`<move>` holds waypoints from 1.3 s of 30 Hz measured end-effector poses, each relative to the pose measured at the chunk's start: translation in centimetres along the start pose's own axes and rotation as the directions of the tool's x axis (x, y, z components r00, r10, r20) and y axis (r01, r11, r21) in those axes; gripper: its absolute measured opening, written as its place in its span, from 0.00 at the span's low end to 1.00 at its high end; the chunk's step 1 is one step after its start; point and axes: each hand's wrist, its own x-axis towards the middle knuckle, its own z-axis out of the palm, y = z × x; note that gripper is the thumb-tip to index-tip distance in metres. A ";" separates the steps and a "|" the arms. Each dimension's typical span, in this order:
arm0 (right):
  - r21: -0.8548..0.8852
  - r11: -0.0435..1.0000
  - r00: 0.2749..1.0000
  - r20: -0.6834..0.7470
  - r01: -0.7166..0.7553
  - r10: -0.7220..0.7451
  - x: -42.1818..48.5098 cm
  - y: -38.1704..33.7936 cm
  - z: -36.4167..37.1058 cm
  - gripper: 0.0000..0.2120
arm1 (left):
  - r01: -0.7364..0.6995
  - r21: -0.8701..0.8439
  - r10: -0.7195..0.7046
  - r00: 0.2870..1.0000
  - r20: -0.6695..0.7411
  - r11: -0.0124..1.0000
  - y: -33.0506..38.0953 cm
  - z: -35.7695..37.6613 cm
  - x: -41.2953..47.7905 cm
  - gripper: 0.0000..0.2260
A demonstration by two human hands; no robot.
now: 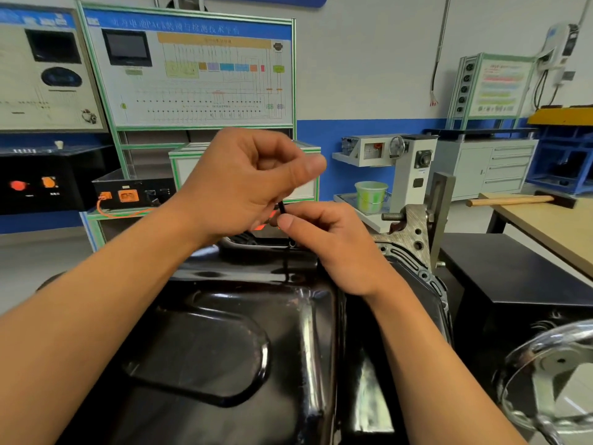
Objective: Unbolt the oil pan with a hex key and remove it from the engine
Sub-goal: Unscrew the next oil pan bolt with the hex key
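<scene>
- Below my camera, the glossy black oil pan point(224, 332) fills the near view, with a stamped recess in its face.
- At its far rim the hex key point(282, 207) stands upright; my right hand point(333, 248) pinches the shaft and my left hand point(244, 184) curls over its top.
- Right edge: grey engine flange point(414, 242), chrome handwheel point(552, 374) close by.
- Training board point(192, 72) heading: too blurred to read.

Room ahead of me. Wall point(369, 75): white above, blue band below. To my far left, a panel board point(48, 75); beside it, a green-framed wiring board point(192, 75) with a dark screen. Beneath, a black box point(134, 194) with orange sockets. Right of centre, a pale green bucket point(371, 195); behind it, a grey drawer cabinet point(491, 168) carrying a small display board point(494, 88). To my far right, a blue rack point(564, 155) and a wooden counter point(545, 226) bearing a wooden-handled hammer point(510, 200). Floor point(38, 261) grey; light even.
</scene>
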 end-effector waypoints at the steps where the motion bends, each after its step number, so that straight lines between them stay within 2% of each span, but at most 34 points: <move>1: 0.006 1.000 1.000 0.001 -0.007 0.007 0.0 0.0 0.0 0.14 | 0.015 0.013 -0.014 0.999 -0.032 1.000 0.0 0.1 0.2 0.10; 3: 0.001 1.000 1.000 -0.004 -0.017 0.017 0.1 0.1 0.0 0.12 | 0.064 0.024 -0.062 0.996 -0.059 0.998 0.0 0.0 0.4 0.07; 4: -0.005 1.000 1.000 -0.007 -0.021 0.021 0.2 0.1 -0.1 0.12 | 0.092 0.002 -0.092 0.994 -0.055 0.996 -0.1 -0.2 0.4 0.09; 6: -0.018 0.999 0.999 -0.017 -0.027 0.027 0.2 0.2 -0.1 0.13 | 0.160 -0.146 -0.157 0.987 0.030 0.976 -0.1 -0.9 0.2 0.13; 7: -0.017 1.000 0.999 -0.024 -0.023 0.023 0.3 0.3 -0.2 0.14 | 0.204 -0.251 -0.179 0.977 0.118 0.946 0.0 -1.2 0.1 0.14; 9: -0.004 1.000 0.999 -0.039 -0.004 0.004 0.3 0.6 -0.3 0.19 | 0.294 -0.401 -0.167 0.932 0.323 0.868 0.0 -1.8 0.0 0.16; 11: 0.004 1.000 0.998 -0.053 0.015 -0.015 0.3 0.6 -0.4 0.19 | 0.352 -0.446 -0.122 0.876 0.466 0.823 -0.2 -2.3 0.0 0.17; 16: 0.039 0.998 0.997 -0.064 0.043 -0.040 0.0 0.7 -0.7 0.16 | 0.479 -0.483 -0.020 0.725 0.689 0.733 -0.6 -3.0 0.3 0.17; 18: 0.048 0.998 0.996 -0.075 0.042 -0.038 0.0 0.7 -0.4 0.13 | 0.521 -0.487 -0.002 0.685 0.729 0.701 -0.8 -3.3 0.3 0.19; 19: 0.048 0.998 0.996 -0.077 0.043 -0.039 0.0 0.5 -0.3 0.07 | 0.519 -0.488 -0.008 0.691 0.723 0.702 -0.8 -3.4 0.3 0.19; 22: 0.043 0.997 0.996 -0.066 0.058 -0.055 -0.1 0.2 -0.2 0.15 | 0.457 -0.453 -0.077 0.764 0.641 0.765 -0.7 -3.4 0.3 0.21; 24: 0.053 0.996 0.996 -0.063 0.064 -0.061 0.0 -0.2 -0.1 0.07 | 0.399 -0.387 -0.118 0.807 0.579 0.831 -0.5 -3.1 0.3 0.23; 27: 0.057 0.997 0.998 -0.053 0.046 -0.043 0.0 -0.1 0.0 0.08 | 0.269 -0.265 -0.123 0.879 0.462 0.926 -0.2 -2.3 0.1 0.22; 31: 0.048 0.999 0.998 -0.056 0.017 -0.014 0.1 -0.1 0.0 0.05 | 0.041 -0.030 -0.035 0.984 0.177 0.999 0.2 -0.7 -0.2 0.14; 33: 0.051 0.998 0.999 -0.031 -0.021 0.022 0.2 -0.1 0.0 0.06 | -0.012 0.039 0.010 0.999 0.030 0.999 0.2 -0.1 0.0 0.08; 34: 0.043 0.998 0.999 -0.019 -0.034 0.034 0.2 -0.2 0.0 0.06 | 0.008 0.046 -0.008 1.000 -0.017 0.999 0.2 0.1 0.1 0.05; 36: 0.032 0.998 0.999 -0.012 -0.045 0.045 0.2 0.0 0.0 0.07 | 0.107 0.001 -0.106 0.993 -0.042 0.994 0.1 -0.1 0.3 0.09; 39: 0.022 0.999 0.997 -0.054 -0.046 0.047 0.3 0.3 -0.2 0.08 | 0.255 -0.197 -0.237 0.965 0.109 0.947 0.4 -0.8 0.1 0.14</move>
